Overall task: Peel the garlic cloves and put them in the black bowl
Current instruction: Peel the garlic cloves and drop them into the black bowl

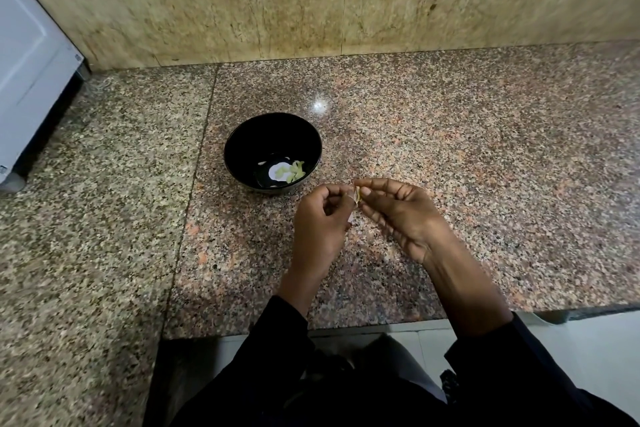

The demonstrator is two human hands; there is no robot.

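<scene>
You hold one garlic clove (357, 193) between both hands, above the granite counter (450, 156).

Your left hand (320, 218) and right hand (403, 215) meet fingertip to fingertip, each pinching the clove, its papery skin partly loose. The black bowl (242, 146) sits near, at about 10 o'clock from your hands, with a few peeled cloves (294, 170) lying at its bottom.

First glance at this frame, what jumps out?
The two hands meeting mid-frame: the left hand and right hand both pinch a small garlic clove above the granite counter. Just beyond and left of them sits the black bowl, with a few pale peeled cloves on its bottom. A white appliance stands at the far left edge.
</scene>
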